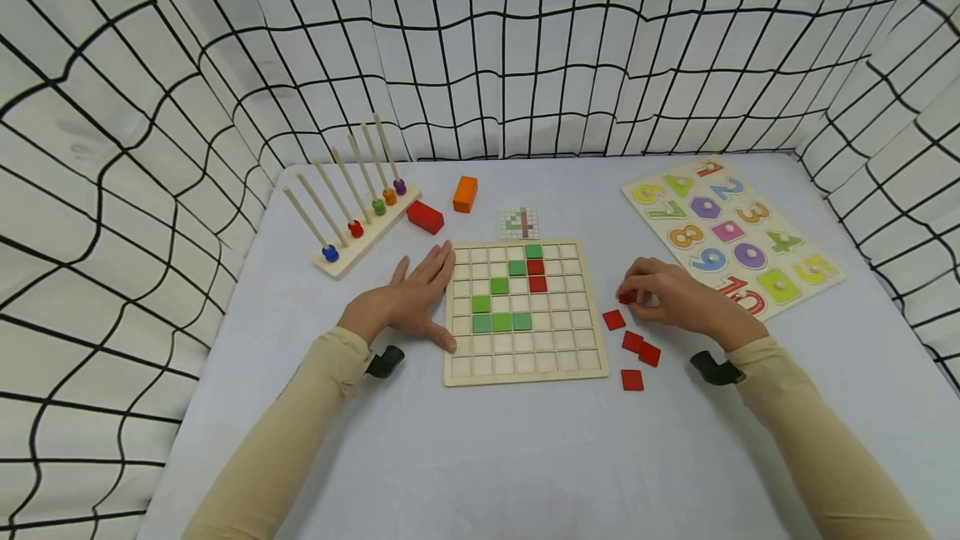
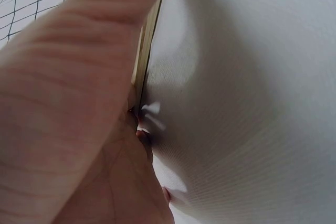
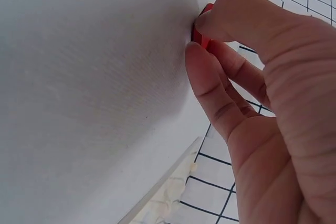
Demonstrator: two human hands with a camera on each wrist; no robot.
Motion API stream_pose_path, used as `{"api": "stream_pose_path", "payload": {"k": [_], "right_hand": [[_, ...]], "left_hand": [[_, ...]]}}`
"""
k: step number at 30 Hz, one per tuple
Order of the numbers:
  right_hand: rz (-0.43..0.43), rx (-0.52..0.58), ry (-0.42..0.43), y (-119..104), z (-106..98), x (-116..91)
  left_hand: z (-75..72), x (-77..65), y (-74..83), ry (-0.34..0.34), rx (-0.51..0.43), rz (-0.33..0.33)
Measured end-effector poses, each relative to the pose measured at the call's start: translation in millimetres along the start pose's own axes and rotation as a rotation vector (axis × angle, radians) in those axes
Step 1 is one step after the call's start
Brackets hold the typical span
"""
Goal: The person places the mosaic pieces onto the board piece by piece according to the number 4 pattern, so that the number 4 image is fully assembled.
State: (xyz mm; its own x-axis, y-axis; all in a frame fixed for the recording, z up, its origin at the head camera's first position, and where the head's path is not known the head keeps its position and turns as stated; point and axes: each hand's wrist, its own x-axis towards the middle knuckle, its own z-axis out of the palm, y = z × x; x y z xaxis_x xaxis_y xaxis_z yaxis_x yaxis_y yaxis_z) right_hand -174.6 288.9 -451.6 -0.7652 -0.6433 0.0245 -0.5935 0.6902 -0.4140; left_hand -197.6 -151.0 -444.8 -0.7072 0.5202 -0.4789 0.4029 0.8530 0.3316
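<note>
A wooden grid board (image 1: 525,365) lies in the middle of the table, with several green square tiles (image 1: 499,285) and two red tiles (image 1: 537,275) in its cells. My left hand (image 1: 408,298) rests along the board's left edge, fingers spread and straight, thumb at the lower left side. To the right of the board, my right hand (image 1: 667,294) pinches a red square tile (image 3: 201,38) between thumb and fingertips, close over the table. Several loose red tiles (image 1: 632,380) lie on the cloth just below that hand. A small printed pattern card (image 1: 519,223) touches the board's far edge.
At the back left stands a peg rack (image 1: 360,236) with coloured beads. Beside it lie a red block (image 1: 425,217) and an orange block (image 1: 465,194). A number puzzle board (image 1: 731,232) lies at the back right. Black netting (image 1: 502,73) over white walls surrounds the table.
</note>
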Motion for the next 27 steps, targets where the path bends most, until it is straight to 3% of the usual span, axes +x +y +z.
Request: {"api": "stream_pose_path", "payload": {"k": [22,27], "right_hand": [[-0.118,0.048,0.055,-20,4,20],[-0.118,0.072,0.028,-27,8,28]], "left_hand": [[1.8,2.3,-1.0,-0.001,-0.008,-0.018],[3.8,3.3,-2.5,-0.002,-0.003,-0.019]]}}
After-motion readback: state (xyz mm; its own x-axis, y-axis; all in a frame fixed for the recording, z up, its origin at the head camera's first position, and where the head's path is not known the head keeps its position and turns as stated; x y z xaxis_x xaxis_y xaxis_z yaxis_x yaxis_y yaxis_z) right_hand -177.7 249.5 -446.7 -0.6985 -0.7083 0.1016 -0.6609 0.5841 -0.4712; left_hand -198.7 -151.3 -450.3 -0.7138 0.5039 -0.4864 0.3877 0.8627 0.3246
